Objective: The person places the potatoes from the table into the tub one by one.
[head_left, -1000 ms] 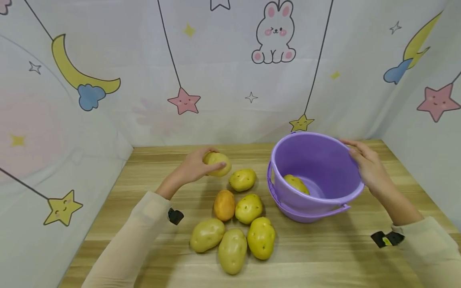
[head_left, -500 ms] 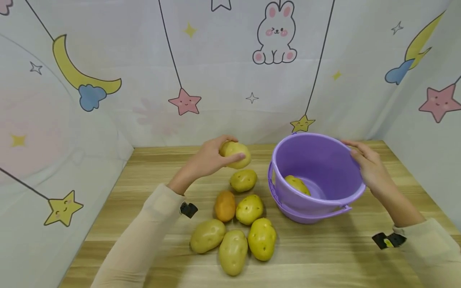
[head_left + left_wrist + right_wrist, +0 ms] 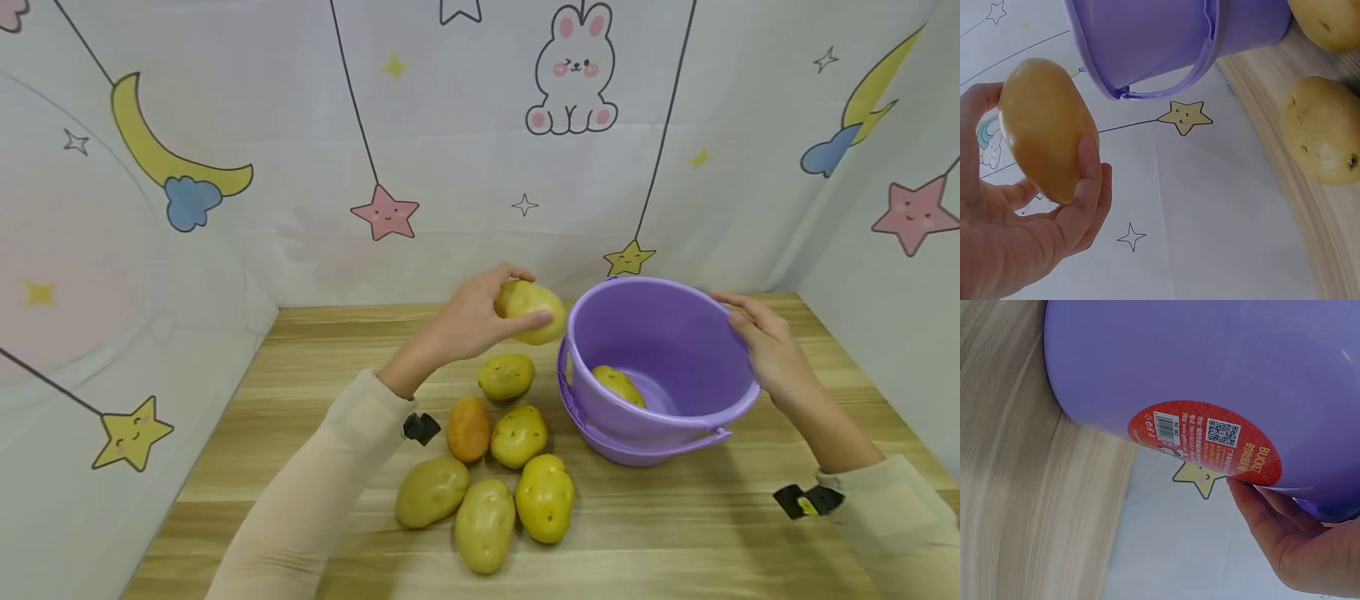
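In the head view my left hand (image 3: 467,323) grips a pale yellow potato (image 3: 534,302) between thumb and fingers. It is held above table height, just left of the rim of a purple bucket (image 3: 675,333). The left wrist view shows the fingers curled round the potato (image 3: 1047,125), with the bucket (image 3: 1141,37) beyond it. My right hand (image 3: 772,346) holds the bucket's right rim, and the bucket leans with its mouth toward me. One potato (image 3: 618,385) lies inside, partly hidden by the near wall. The right wrist view shows a red label (image 3: 1210,444) on the bucket's side.
On the wooden table (image 3: 337,350), left of the bucket, lie several yellow potatoes (image 3: 484,525) and an orange, potato-shaped piece (image 3: 468,429). The bucket's handle (image 3: 705,442) hangs down its near side. A white cloth with cartoon prints (image 3: 450,125) rises behind the table.
My left hand has carried the potato rightward and up, from over the table's left part to beside the bucket's rim. The right hand and bucket have stayed put.
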Motion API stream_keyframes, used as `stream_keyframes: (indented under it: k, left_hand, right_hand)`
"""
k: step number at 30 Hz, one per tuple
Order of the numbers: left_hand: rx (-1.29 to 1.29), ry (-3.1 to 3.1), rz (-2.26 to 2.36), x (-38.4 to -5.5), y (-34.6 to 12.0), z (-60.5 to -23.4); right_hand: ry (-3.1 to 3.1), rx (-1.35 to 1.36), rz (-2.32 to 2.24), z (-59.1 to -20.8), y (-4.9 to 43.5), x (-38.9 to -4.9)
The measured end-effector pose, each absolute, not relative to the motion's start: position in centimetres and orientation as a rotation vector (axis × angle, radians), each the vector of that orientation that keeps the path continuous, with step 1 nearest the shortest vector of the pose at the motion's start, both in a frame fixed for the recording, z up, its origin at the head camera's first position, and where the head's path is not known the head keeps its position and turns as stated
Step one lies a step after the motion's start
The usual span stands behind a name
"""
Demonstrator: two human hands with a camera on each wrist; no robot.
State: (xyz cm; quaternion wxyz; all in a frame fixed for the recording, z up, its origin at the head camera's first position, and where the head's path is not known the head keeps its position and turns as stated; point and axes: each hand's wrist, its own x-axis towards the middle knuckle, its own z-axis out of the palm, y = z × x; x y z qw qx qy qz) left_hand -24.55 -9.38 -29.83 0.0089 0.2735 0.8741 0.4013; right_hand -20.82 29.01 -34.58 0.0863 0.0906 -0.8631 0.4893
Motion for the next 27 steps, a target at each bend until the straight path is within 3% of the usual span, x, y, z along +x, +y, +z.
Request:
stream_keyframes:
  k: [27]
  left_hand:
    - [1.082,2.656,1.267,-22.9,-4.2,-28.4]
  right_hand:
    - [-2.539,0.284,1.504,-34.7,29.1,-20.9]
